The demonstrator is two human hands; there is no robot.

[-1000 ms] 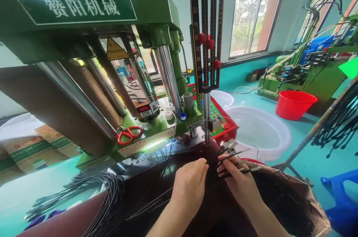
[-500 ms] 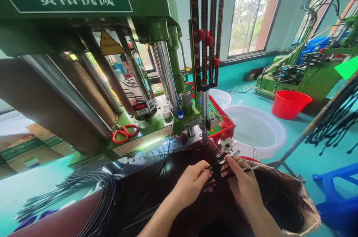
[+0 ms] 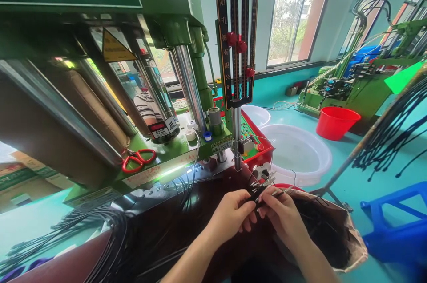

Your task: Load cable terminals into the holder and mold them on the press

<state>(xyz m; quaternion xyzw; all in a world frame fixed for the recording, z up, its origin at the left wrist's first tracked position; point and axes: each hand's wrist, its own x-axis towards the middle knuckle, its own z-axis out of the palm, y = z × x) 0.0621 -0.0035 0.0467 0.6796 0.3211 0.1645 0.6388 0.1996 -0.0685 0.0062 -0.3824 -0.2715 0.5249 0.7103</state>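
Left hand (image 3: 237, 212) and right hand (image 3: 285, 215), grips closed, hold cable ends (image 3: 256, 193) near the counter's (image 3: 213, 194) right edge (presumably for alignment).

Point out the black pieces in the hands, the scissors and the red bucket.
Black pieces (image 3: 257, 193): head view, dark middle of the bunch.
Scissors (image 3: 139, 157): head view, red handles, where the loops meet.
Red bucket (image 3: 336, 126): head view, middle of the outer wall.

Black cable ends (image 3: 256, 194), metal-tipped, bunched between hands (image 3: 232, 208)
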